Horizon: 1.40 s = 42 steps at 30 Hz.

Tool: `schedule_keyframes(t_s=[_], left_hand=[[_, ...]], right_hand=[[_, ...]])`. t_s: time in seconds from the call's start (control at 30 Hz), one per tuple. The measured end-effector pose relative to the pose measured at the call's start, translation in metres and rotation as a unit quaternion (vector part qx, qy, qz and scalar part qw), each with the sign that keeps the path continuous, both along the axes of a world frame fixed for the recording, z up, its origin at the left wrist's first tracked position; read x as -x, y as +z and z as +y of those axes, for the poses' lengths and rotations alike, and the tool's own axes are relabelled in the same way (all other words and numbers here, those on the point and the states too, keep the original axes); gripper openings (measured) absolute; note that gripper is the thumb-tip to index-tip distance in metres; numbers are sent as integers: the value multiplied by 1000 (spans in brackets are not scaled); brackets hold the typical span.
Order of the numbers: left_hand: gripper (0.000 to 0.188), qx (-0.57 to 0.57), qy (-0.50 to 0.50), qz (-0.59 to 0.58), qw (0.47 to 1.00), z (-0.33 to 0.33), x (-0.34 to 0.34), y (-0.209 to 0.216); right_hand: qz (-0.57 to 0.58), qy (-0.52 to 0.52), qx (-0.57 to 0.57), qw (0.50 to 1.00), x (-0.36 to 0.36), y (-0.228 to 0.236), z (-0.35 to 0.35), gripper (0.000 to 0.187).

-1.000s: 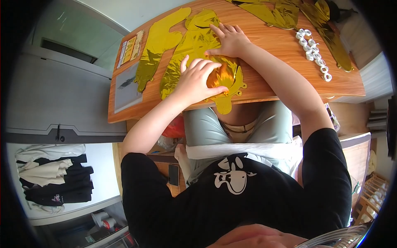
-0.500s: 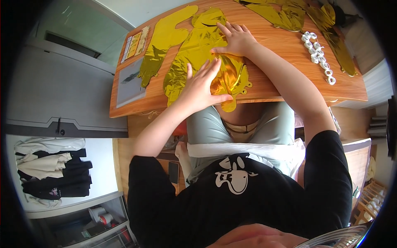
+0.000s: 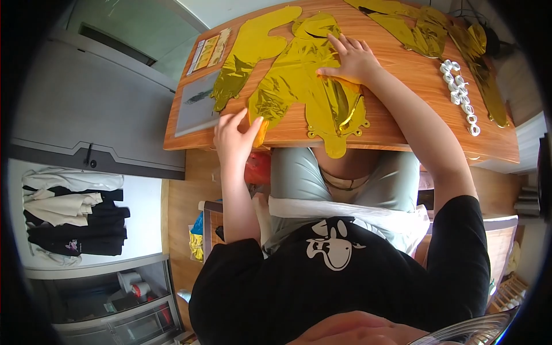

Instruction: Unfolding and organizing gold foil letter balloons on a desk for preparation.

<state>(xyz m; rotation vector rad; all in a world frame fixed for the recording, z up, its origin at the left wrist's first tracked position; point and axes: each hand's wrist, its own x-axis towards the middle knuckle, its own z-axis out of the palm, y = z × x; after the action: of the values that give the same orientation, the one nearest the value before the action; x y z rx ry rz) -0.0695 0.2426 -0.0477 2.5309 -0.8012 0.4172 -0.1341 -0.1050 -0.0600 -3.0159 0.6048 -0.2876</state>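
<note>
A flat, crumpled gold foil balloon (image 3: 293, 72) lies across the table, its rounded tab hanging past the near edge. My right hand (image 3: 355, 62) rests on its right side, palm down, fingers spread. At the balloon's lower left end, my left hand (image 3: 233, 137) has curled fingers and thumb about the foil edge, where the foil shines orange. Left of this balloon lies another flat gold foil balloon (image 3: 247, 43), touched by neither hand.
More gold foil balloons (image 3: 428, 31) lie at the far right, near a white curled ribbon strand (image 3: 460, 92). A clear plastic sheet (image 3: 195, 106) and a printed card (image 3: 207, 52) are on the left. Beside the wooden table (image 3: 276, 135) stands a grey door (image 3: 92, 103).
My left hand has moved left, off the middle of the balloon to its lower left end. The right hand stays on the foil. The whole view has shifted slightly.
</note>
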Motion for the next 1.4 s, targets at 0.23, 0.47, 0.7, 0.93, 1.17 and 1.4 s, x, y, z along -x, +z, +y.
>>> schedule_keyframes(t_s=[0.23,0.47,0.7,0.93,1.17,1.4], left_hand=[[31,96,-61,30,993,-10,-10,-20],[53,440,-135,162,873,-51,9,22],[87,196,-464,164,848,-127,37,44],[62,293,-488,628,531,-153,-8,34],[67,-97,-396,109,906,-163,-102,20],[89,-242,-395,-33,886,-177,-94,12]], right_hand=[[-4,0,5,1000,-1,-1,1,120],[-9,1,11,1000,2,-2,2,120],[16,19,57,998,-6,-13,-17,110],[9,29,33,999,-16,-19,-15,69],[15,7,85,996,-15,-27,-21,67],[24,28,66,997,-15,-31,-35,72]])
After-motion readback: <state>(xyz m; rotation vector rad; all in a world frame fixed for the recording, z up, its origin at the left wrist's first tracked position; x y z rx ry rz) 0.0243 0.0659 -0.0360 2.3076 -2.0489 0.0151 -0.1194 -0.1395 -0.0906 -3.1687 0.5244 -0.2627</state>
